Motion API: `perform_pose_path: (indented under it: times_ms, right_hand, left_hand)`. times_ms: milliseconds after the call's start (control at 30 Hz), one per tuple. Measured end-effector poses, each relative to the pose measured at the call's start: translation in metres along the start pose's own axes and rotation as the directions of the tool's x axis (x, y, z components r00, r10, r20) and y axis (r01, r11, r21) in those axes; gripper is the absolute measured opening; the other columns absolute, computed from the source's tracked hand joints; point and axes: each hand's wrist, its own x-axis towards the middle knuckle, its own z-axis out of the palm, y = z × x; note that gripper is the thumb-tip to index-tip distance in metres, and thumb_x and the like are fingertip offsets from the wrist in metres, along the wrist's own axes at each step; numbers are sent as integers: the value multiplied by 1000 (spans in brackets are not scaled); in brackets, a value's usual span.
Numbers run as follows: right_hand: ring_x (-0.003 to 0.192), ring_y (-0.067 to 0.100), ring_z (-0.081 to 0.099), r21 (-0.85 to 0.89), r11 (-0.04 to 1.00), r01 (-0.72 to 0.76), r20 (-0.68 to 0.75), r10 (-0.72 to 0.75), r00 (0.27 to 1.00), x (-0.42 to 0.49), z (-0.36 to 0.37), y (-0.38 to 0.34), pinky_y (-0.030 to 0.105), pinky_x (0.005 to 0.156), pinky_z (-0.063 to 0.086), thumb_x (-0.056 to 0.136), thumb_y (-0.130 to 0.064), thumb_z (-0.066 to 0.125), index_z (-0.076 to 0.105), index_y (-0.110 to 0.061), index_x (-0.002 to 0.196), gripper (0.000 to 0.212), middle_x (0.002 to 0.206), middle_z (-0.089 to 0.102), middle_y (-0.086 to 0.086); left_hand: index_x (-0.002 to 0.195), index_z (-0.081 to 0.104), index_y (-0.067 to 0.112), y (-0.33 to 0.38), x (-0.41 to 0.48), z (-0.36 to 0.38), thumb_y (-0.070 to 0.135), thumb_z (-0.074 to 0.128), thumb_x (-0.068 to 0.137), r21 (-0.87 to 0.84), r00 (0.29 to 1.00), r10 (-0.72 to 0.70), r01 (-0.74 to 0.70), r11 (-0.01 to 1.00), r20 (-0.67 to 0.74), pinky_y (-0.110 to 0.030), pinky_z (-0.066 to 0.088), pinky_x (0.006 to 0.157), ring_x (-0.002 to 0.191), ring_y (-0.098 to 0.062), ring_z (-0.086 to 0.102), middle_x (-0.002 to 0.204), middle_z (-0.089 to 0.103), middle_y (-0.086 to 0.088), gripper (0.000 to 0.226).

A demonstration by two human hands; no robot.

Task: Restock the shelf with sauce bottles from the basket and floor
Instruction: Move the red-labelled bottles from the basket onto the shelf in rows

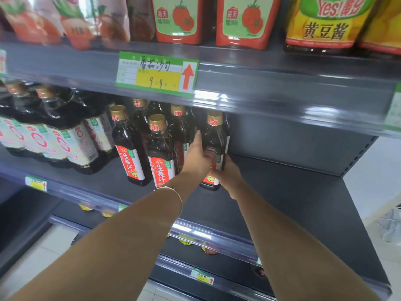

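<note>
Placement in hand: we find left hand (196, 158) and right hand (228, 175) clasped round the upright sauce bottle (215, 137) on the shelf (282, 192), and advise easing it plumb against the neighbouring bottles (160, 153) just left of the grip.

The shelf (282, 192) is dark grey metal, matt and smooth. A clear, glossy plastic strip (249, 101) runs along the front edge of the shelf above and holds a paper price tag (156, 72). The sauce bottle (213, 137) is glossy and see-through, glass or plastic I cannot tell, with a shiny gold cap (214, 118). The pouches (178, 20) are glossy film.
</note>
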Motion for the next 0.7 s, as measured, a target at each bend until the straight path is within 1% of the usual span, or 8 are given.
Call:
perform_pose_path:
  times_ms: [167,267,333,433,533,600,633,700]
  right_hand:
    - [107,22,61,42,998,-42,-9,43,999,1,5,5,25,75,45,77,-21,75,49,-22,126,55,116,65,4]
    - [115,25,56,12,995,-95,-18,96,995,-8,9,6,32,90,47,74,-22,76,38,-23,136,73,126,58,7]
    - [118,31,51,-65,984,-167,-98,161,982,-19,12,5,35,92,46,74,-27,76,36,-15,137,75,133,50,14]
    - [115,37,54,-225,927,-299,-289,230,930,-41,16,-1,38,88,45,82,-30,68,43,-6,124,54,128,53,19]
    - [85,30,63,-290,925,-246,-173,202,964,-73,37,-22,31,68,42,81,-29,64,58,-11,102,28,93,65,12]
    - [68,23,55,-350,924,-155,-66,140,988,-97,67,-39,29,61,36,81,-24,64,56,-11,79,15,71,57,9]
    - [71,22,54,-378,918,-116,-30,114,993,-110,87,-48,28,62,35,81,-23,64,56,-12,79,14,73,57,9]
    - [93,25,57,-398,916,-44,71,79,994,-139,135,-65,28,73,41,83,-23,66,57,-11,112,33,106,62,13]
  left_hand:
    - [147,-2,24,-4,0,-2,-8,36,85,60,999,-43,41,997,29,-26,50,74,114,-38,52,137,46,-14,80]
    - [147,4,17,-6,-12,-7,-6,41,84,68,999,-43,41,997,27,-36,45,95,119,-34,50,139,43,-14,76]
    - [144,20,12,-8,-25,-13,-5,44,84,76,1000,6,-6,997,6,-39,37,105,127,-30,42,140,40,-15,67]
    - [125,49,6,-16,-50,-32,-1,44,86,138,997,75,-71,988,-25,-28,41,94,115,-31,50,124,54,-19,40]
    - [115,57,9,-35,-77,-72,1,44,84,248,996,83,-89,965,37,-21,39,73,99,-30,58,115,61,-15,35]
    - [120,53,14,-53,-98,-112,5,48,85,312,999,21,-35,950,49,-19,37,68,94,-27,57,117,59,-14,37]
    - [124,51,13,-65,-110,-137,8,50,85,353,999,-19,2,935,46,-19,38,72,97,-26,56,120,58,-14,39]
    - [130,44,9,-96,-144,-194,12,55,85,431,993,-114,95,897,18,-28,40,88,112,-30,54,126,56,-18,47]
